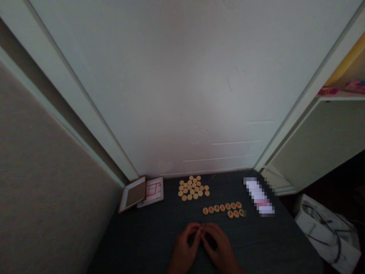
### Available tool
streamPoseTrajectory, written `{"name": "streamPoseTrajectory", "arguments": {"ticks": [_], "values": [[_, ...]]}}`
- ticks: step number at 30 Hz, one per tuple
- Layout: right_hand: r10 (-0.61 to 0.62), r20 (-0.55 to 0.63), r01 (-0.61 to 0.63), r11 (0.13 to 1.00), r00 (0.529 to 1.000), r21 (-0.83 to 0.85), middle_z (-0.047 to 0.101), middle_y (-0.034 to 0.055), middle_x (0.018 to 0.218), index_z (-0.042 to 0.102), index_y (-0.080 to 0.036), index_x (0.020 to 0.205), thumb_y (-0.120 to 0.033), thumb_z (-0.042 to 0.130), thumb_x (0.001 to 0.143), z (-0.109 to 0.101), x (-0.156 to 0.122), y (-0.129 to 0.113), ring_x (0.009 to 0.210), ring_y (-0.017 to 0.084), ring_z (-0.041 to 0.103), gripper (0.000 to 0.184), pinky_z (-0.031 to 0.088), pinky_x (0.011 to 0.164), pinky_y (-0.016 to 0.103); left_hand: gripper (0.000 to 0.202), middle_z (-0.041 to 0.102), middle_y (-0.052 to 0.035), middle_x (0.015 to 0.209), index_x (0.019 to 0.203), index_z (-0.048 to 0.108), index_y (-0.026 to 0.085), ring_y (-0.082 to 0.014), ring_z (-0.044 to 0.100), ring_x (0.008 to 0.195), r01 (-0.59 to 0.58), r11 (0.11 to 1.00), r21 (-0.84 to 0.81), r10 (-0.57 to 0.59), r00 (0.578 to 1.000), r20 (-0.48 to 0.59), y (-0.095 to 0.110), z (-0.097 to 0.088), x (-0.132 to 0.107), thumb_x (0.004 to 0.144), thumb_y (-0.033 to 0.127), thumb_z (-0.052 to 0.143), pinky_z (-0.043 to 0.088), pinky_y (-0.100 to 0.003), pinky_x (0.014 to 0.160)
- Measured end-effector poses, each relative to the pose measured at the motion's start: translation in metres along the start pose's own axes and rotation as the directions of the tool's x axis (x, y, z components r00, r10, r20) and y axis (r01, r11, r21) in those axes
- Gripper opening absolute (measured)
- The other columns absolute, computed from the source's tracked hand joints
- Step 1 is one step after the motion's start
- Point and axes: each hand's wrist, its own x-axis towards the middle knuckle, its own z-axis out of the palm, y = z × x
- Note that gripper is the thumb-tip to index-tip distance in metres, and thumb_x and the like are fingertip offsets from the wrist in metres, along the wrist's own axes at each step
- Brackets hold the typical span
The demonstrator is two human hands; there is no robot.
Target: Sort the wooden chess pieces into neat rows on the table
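My left hand (187, 243) and my right hand (216, 243) meet at the fingertips over the near part of the dark table. Both are closed in a pinch, thumbs and forefingers together; whatever lies between the fingertips is too dark and small to make out. Just beyond them, to the right, two rows of round Chinese chess pieces (222, 207) lie with their characters up, the shorter row (236, 214) nearer me. Farther back, a loose cluster of plain-looking round wooden pieces (193, 189) rests on the table, no characters showing on them.
At the back left, an open wooden box (136, 194) leans against a flat piece with red printing (154, 191). A blurred-out white item (259, 196) lies on the right side of the dark table (137, 236). A white box with cables (327, 232) stands beyond the right edge.
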Motion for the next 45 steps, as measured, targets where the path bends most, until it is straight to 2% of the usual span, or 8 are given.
{"name": "streamPoseTrajectory", "arguments": {"ticks": [4,9,14,23,28,33,37,45], "values": [[-0.005,-0.035,0.003,0.998,0.999,-0.062,0.072,0.0074,0.113,0.068,-0.028,0.114,-0.027,0.059,0.094,-0.006,-0.004,0.006,0.106,0.023,0.069,0.022,0.058,0.094,0.036,0.029,0.079,-0.0064,0.107,0.107,0.071,0.024,-0.0224,0.075,0.097,-0.003,1.0,0.024,0.002,0.999,0.049,-0.001,-0.003,-0.003,0.095,0.045,0.056,0.058,-0.03,0.089],[0.006,-0.121,-0.031,0.978,0.993,-0.208,0.072,0.0082,0.115,0.069,-0.027,0.115,-0.031,0.058,0.095,-0.034,-0.01,0.026,0.106,0.025,0.069,0.023,0.058,0.094,0.04,0.027,0.081,-0.0038,0.095,0.103,0.074,0.026,-0.0228,0.076,0.089,-0.007,0.994,0.11,0.005,1.0,0.025,-0.007,-0.001,-0.005,0.093,0.046,0.059,0.058,-0.03,0.087],[-0.031,-0.119,-0.012,0.939,0.992,-0.343,0.073,0.0074,0.117,0.066,-0.028,0.123,-0.033,0.056,0.098,-0.053,-0.019,0.044,0.107,0.025,0.069,0.027,0.057,0.096,0.043,0.028,0.081,-0.0036,0.092,0.098,0.075,0.026,-0.0222,0.075,0.087,-0.032,0.99,0.138,0.028,0.999,0.03,-0.009,0.0,-0.004,0.095,0.046,0.057,0.057,-0.029,0.084],[-0.079,-0.105,0.018,0.874,0.991,-0.485,0.075,0.0052,0.11,0.067,-0.027,0.119,-0.032,0.054,0.099,-0.051,-0.024,0.058,0.099,0.023,0.071,0.024,0.059,0.09,0.04,0.033,0.08,-0.0045,0.09,0.097,0.076,0.024,-0.0213,0.074,0.085,-0.043,0.982,0.182,0.039,0.999,0.027,-0.012,0.001,-0.005,0.095,0.05,0.055,0.057,-0.028,0.083],[-0.093,-0.135,0.01,0.856,0.986,-0.516,0.072,0.0081,0.11,0.066,-0.027,0.119,-0.029,0.052,0.1,-0.052,-0.021,0.057,0.1,0.024,0.069,0.024,0.06,0.087,0.04,0.033,0.08,-0.0042,0.086,0.091,0.077,0.024,-0.0213,0.074,0.082,-0.092,0.978,0.187,0.089,0.996,0.024,-0.01,0.0,-0.004,0.095,0.049,0.056,0.058,-0.028,0.079],[-0.066,-0.161,-0.027,0.858,0.985,-0.513,0.068,0.0097,0.106,0.066,-0.026,0.12,-0.028,0.05,0.1,-0.051,-0.028,0.054,0.094,0.023,0.069,0.025,0.061,0.082,0.036,0.03,0.08,-0.0031,0.088,0.094,0.075,0.024,-0.0209,0.074,0.083,-0.085,0.976,0.202,0.081,0.996,0.028,-0.008,0.001,-0.004,0.096,0.046,0.055,0.056,-0.028,0.081],[-0.041,-0.121,-0.028,0.855,0.992,-0.519,0.068,0.0069,0.095,0.064,-0.027,0.124,-0.026,0.049,0.1,-0.049,-0.03,0.052,0.083,0.021,0.069,0.028,0.061,0.075,0.033,0.028,0.079,-0.0023,0.087,0.093,0.074,0.024,-0.0204,0.074,0.083,-0.081,0.975,0.206,0.071,0.996,0.056,-0.007,0.001,-0.004,0.097,0.044,0.054,0.055,-0.027,0.081],[-0.036,-0.129,-0.039,0.842,0.991,-0.539,0.067,0.0061,0.093,0.056,-0.028,0.135,-0.024,0.047,0.1,-0.048,-0.025,0.05,0.085,0.022,0.068,0.036,0.06,0.077,0.034,0.027,0.08,-0.0013,0.087,0.094,0.074,0.025,-0.0203,0.074,0.083,-0.078,0.975,0.208,0.071,0.997,0.04,-0.012,0.002,-0.005,0.097,0.044,0.055,0.055,-0.027,0.081]]}}
